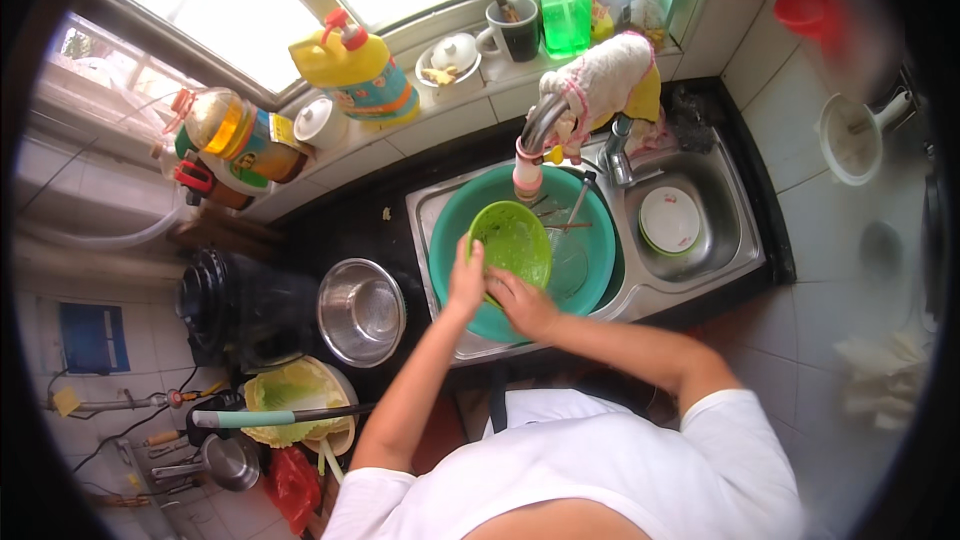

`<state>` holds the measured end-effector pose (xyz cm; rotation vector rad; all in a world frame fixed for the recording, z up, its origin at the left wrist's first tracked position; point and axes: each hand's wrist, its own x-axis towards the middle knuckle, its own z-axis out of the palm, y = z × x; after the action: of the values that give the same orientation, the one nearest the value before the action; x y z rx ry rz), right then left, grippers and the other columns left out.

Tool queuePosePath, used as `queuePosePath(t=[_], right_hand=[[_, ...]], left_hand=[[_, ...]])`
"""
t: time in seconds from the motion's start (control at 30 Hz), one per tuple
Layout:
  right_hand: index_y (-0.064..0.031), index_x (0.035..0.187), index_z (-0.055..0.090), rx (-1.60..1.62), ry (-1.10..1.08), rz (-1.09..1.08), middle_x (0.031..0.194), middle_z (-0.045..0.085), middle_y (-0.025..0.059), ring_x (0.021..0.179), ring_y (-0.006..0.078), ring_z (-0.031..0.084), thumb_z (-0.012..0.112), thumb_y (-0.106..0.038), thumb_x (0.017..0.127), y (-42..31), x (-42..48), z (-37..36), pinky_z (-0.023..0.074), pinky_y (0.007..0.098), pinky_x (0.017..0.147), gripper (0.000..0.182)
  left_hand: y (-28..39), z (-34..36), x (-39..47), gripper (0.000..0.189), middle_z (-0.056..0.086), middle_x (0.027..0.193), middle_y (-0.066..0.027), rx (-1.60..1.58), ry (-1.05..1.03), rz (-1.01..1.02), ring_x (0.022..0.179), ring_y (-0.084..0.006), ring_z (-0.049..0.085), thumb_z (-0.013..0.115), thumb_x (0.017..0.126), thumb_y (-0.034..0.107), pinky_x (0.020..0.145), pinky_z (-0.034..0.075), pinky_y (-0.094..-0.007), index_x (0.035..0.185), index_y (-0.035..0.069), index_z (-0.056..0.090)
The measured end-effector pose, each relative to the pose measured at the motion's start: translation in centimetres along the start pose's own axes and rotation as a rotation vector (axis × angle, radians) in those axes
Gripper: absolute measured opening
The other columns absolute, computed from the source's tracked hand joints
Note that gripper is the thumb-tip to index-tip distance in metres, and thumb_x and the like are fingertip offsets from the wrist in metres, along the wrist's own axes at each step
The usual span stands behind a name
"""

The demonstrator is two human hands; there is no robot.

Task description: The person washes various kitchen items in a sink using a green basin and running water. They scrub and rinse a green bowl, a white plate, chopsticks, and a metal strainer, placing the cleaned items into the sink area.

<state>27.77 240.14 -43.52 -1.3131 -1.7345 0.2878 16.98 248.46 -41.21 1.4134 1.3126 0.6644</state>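
A lime-green bowl (516,238) is tilted under the faucet spout (528,178), above a teal plastic basin (441,240) in the larger sink bowl. My left hand (466,277) grips its left edge, thumb along the rim. At the near rim, my right hand (525,305) has its fingers on the bowl; its fingertips are partly hidden. Water and dark specks wet the bowl's inside. Behind it in the basin lie a metal-handled utensil (579,199) and a brown stick (574,225), perhaps a chopstick.
A white plate (670,219) sits on a green-rimmed dish in the smaller sink (720,240). Left of the sink stands a stainless steel pot (361,313). Cabbage leaves (289,397) fill a bowl nearby. A yellow pump bottle (356,71) and a mug (517,34) line the sill.
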Motion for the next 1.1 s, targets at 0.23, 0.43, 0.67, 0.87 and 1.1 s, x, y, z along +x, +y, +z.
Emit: queuePosePath(t=[0.23, 0.43, 0.67, 0.87, 1.1], right_hand=[[-0.0085, 0.089, 0.057, 0.038, -0.704, -0.050, 0.092, 0.056, 0.0101, 0.080, 0.0305, 0.058, 0.061, -0.010, 0.073, 5.0, 0.6, -7.0, 0.0481, 0.0380, 0.069, 0.016], [-0.0077, 0.098, 0.056, 0.452, -0.564, 0.143, 0.094, 0.059, 0.0072, 0.085, 0.0269, 0.060, 0.073, -0.004, 0.062, 6.6, 4.6, -9.4, 0.0475, 0.0347, 0.075, 0.040], [-0.0064, 0.104, 0.055, 0.142, -0.202, -0.001, 0.113, 0.057, 0.0033, 0.117, 0.0189, 0.047, 0.063, -0.012, 0.081, 0.2, 3.5, -7.6, 0.0377, 0.0363, 0.099, 0.025], [-0.0064, 0.106, 0.055, 0.820, -0.031, 0.749, 0.116, 0.056, 0.0098, 0.116, 0.0275, 0.050, 0.048, -0.030, 0.091, 6.8, 4.4, -6.7, 0.0385, 0.0434, 0.099, 0.029], [-0.0037, 0.101, 0.055, 2.037, -0.040, 1.405, 0.097, 0.063, 0.0134, 0.084, 0.0236, 0.064, 0.044, -0.028, 0.092, 7.1, -4.1, -1.4, 0.0547, 0.0394, 0.074, 0.028]], left_hand=[[-0.5, -1.7, -1.6, 0.046, 0.056, 0.114, -0.0177, 1.233, 0.005, 0.573, 0.109, -0.0324, 0.053, 0.049, 0.088, 0.046, 0.095, 0.038, -0.0467, 0.116, 0.011, 0.058], [3.7, -1.1, -2.9, 0.031, 0.063, 0.096, -0.0157, 0.680, -0.698, 0.118, 0.081, -0.0303, 0.059, 0.068, 0.077, 0.028, 0.080, 0.046, -0.0339, 0.102, 0.009, 0.066], [-0.5, 1.5, -3.4, 0.029, 0.060, 0.090, 0.0001, -0.403, -0.490, -0.158, 0.079, -0.0079, 0.055, 0.063, 0.080, 0.005, 0.066, 0.046, -0.0244, 0.108, 0.002, 0.057], [2.9, 2.2, -6.2, 0.022, 0.059, 0.086, 0.0026, -0.253, -0.561, -0.134, 0.074, -0.0049, 0.051, 0.060, 0.082, -0.001, 0.064, 0.043, -0.0212, 0.103, 0.000, 0.060], [2.6, 4.2, -4.7, 0.016, 0.064, 0.071, -0.0121, 0.098, -0.471, 0.204, 0.064, -0.0105, 0.058, 0.063, 0.078, 0.001, 0.059, 0.045, -0.0260, 0.094, 0.002, 0.064]])
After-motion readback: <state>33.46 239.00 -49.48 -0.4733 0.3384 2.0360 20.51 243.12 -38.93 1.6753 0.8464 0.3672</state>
